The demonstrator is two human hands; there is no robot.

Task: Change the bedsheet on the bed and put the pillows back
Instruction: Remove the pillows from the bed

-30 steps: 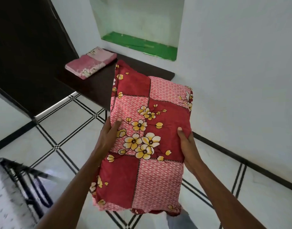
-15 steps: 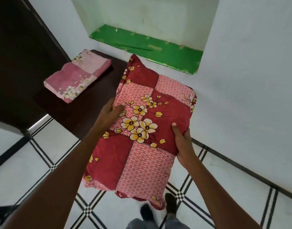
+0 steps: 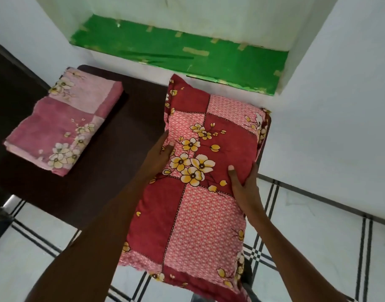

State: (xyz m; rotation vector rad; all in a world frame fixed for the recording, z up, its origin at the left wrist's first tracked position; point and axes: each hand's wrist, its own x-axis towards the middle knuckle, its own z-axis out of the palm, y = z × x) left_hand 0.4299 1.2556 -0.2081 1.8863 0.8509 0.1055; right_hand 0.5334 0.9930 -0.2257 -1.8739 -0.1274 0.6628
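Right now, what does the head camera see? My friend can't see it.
Two hands, left hand and right hand, hold a red flowered pillow over a dark table. A folded pink sheet lies on the table's left side.

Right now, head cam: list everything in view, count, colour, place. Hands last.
pillow: 1, red and pink patchwork with yellow flowers, held over the right end of the table, near end hanging past the table edge over the floor
folded sheet: 1, pink with pale flowers, lying on the left part of the table
table: 1, dark brown, against the wall below the niche
niche shelf: 1, green, recessed in the wall above the table
wall: white, behind and to the right
floor: white tiles with black line pattern, bottom of view
left hand: 1, grips the pillow's left edge
right hand: 1, grips the pillow's right edge
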